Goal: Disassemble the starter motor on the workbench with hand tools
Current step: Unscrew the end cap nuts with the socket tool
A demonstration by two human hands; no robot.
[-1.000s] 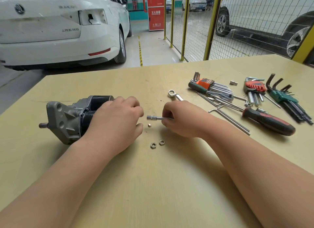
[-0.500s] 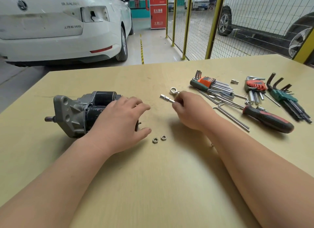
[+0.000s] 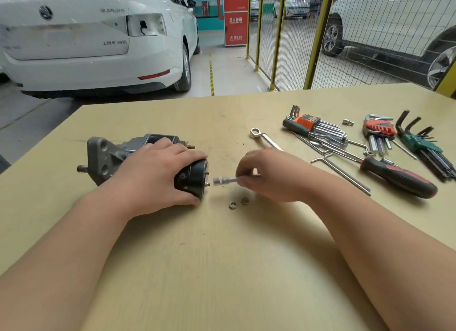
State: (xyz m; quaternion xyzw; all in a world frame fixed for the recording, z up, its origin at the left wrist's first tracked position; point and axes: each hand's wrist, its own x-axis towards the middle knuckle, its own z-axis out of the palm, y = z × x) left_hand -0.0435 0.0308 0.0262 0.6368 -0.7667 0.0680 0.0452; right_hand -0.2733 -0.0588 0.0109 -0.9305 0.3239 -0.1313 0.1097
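The starter motor (image 3: 106, 158) lies on its side on the workbench (image 3: 222, 269), grey nose housing to the left, black end cap (image 3: 195, 180) facing right. My left hand (image 3: 158, 175) is clamped over the motor's black body. My right hand (image 3: 271, 175) pinches a slim silver socket driver (image 3: 223, 180), its tip level with the end cap's lower stud and a short gap away. Two loose nuts (image 3: 238, 203) lie on the bench just below the driver.
To the right lie a ring spanner (image 3: 261, 137), hex key sets (image 3: 318, 128) (image 3: 424, 143), a red key set (image 3: 378, 130), a red-black screwdriver (image 3: 399, 177) and a long L-key (image 3: 343, 174). A small socket (image 3: 348, 122) sits behind them. Beyond the bench are a white car and yellow mesh fencing.
My right hand came back down and left from near the ring spanner, bringing the driver level with the end cap. My left hand slid back, uncovering the cap's face.
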